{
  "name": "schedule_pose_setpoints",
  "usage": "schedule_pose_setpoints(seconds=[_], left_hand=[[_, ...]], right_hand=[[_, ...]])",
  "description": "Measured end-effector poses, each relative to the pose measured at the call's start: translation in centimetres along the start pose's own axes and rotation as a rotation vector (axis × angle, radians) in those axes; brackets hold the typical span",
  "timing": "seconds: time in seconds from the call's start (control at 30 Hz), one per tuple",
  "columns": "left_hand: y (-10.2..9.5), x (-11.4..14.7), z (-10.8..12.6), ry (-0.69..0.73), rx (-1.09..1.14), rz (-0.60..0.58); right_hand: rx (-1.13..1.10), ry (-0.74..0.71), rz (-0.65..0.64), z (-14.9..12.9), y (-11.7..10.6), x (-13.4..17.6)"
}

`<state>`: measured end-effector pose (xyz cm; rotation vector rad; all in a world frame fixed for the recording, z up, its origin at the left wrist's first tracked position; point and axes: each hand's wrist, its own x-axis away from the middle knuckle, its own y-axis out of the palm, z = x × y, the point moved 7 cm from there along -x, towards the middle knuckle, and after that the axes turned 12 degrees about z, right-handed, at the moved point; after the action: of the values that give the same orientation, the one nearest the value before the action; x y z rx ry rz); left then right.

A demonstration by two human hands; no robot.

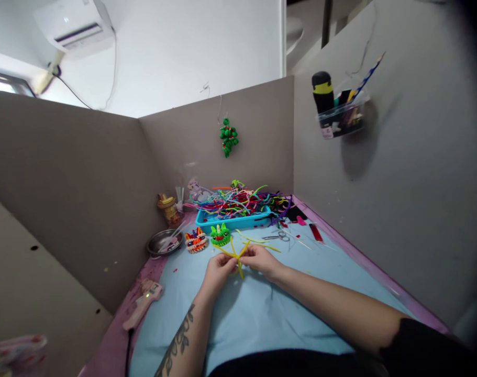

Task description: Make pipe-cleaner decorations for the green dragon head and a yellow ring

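Yellow pipe cleaners (pixel 239 255), crossed into a star-like shape, are held up between both hands over the blue cloth (pixel 285 303). My left hand (pixel 221 268) pinches them from the left, fingers closed near the crossing. From the right, my right hand (pixel 261 258) pinches the same crossing with thumb and fingers. Loose yellow-green pipe cleaners (pixel 264 245) lie just beyond my right hand. A green animal face of pipe cleaners (pixel 220 235) and an orange and white one (pixel 196 240) sit past my left hand.
A blue tray (pixel 234 223) heaped with coloured pipe cleaners stands at the back. Scissors (pixel 277 237) lie right of centre. A metal bowl (pixel 164 243) and a hot glue gun (pixel 144 305) are on the left. Grey partitions (pixel 395 183) enclose the table; a clear bin (pixel 342 119) hangs on the right one.
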<state>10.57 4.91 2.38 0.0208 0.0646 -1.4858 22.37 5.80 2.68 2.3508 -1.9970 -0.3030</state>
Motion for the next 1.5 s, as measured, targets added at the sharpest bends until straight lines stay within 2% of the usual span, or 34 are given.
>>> schedule_pose_setpoints(seconds=[0.23, 0.5, 0.7, 0.83, 1.0, 1.1, 1.23, 1.37, 1.43, 1.5], left_hand=[[-0.1, -0.1, -0.1, 0.042, -0.041, 0.008], [0.2, -0.1, 0.0, 0.096, -0.103, -0.023], [0.2, 0.1, 0.5, 0.064, -0.001, -0.01], [0.4, 0.2, 0.5, 0.061, 0.025, -0.056], [0.4, 0.1, 0.7, 0.129, 0.047, -0.083], [-0.1, -0.2, 0.7, 0.17, 0.042, -0.047], [-1.2, -0.5, 0.7, 0.206, 0.047, 0.08], [-1.5, -0.3, 1.1, 0.239, -0.006, 0.125], [-1.5, 0.2, 1.9, 0.323, -0.089, 0.148], [-1.4, 1.1, 3.1, 0.494, -0.228, 0.18]], right_hand=[[0.041, 0.003, -0.01, 0.4, 0.0, 0.0], [0.023, -0.024, 0.052, 0.5, -0.3, 0.1], [0.075, -0.029, 0.11, 0.4, -0.6, 0.1], [0.127, 0.006, 0.185, 0.6, -1.3, -0.1], [0.136, -0.039, 0.18, 0.3, -1.6, -0.5], [0.166, -0.042, 0.193, 0.5, -1.8, -0.6], [0.209, -0.042, 0.202, 0.7, -1.9, -0.5], [0.176, -0.022, 0.201, 0.9, -1.8, -0.5], [0.131, 0.007, 0.206, 1.2, -1.8, -0.6], [0.063, 0.057, 0.205, 1.6, -1.7, -0.7]])
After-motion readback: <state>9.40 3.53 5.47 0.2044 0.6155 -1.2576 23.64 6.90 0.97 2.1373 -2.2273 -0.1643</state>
